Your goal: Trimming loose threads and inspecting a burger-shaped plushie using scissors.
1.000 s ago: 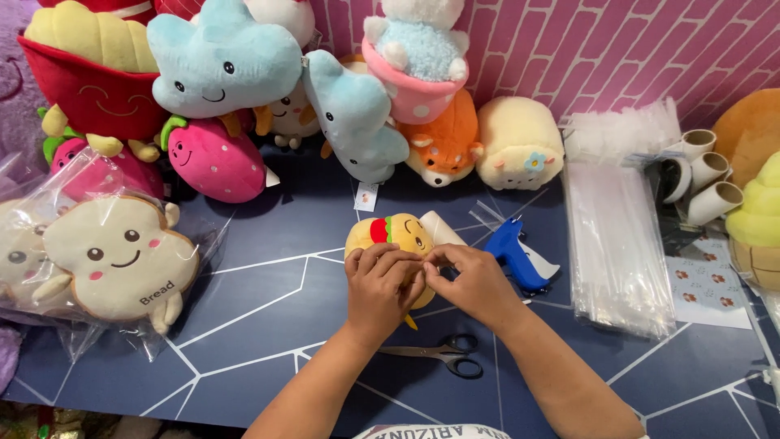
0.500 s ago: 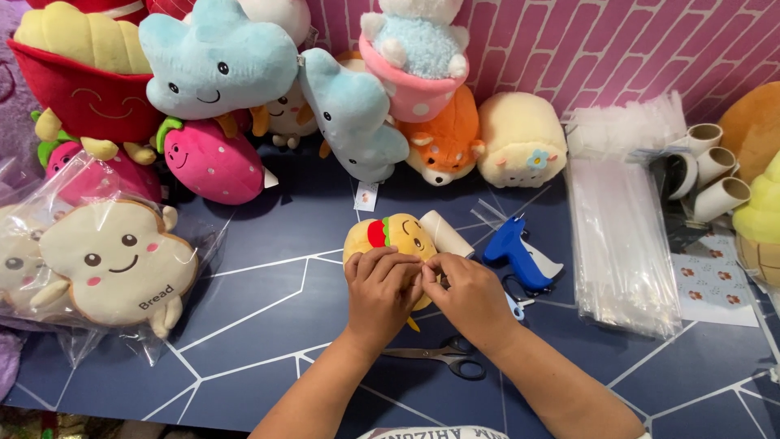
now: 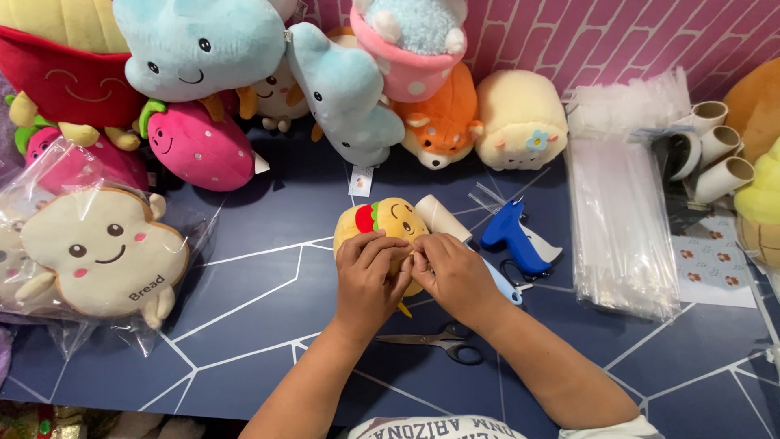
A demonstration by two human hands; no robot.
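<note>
The left hand (image 3: 370, 276) and right hand (image 3: 451, 272) are both pinching the near edge of a small yellow plush toy (image 3: 386, 228) lying mid-table. It is looking soft, light and squishy, so holding its sides seems best. Scissors (image 3: 435, 341) are lying at 6 o'clock, a blue tag gun (image 3: 512, 236) at 3 o'clock.

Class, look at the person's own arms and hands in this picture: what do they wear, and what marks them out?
Both the left hand and the right hand are bare: no gloves, rings, watch or bracelet show. The forearms are uncovered too. A light short sleeve edges the right arm at the bottom of the frame. Fingernails look short and unpainted.
</note>
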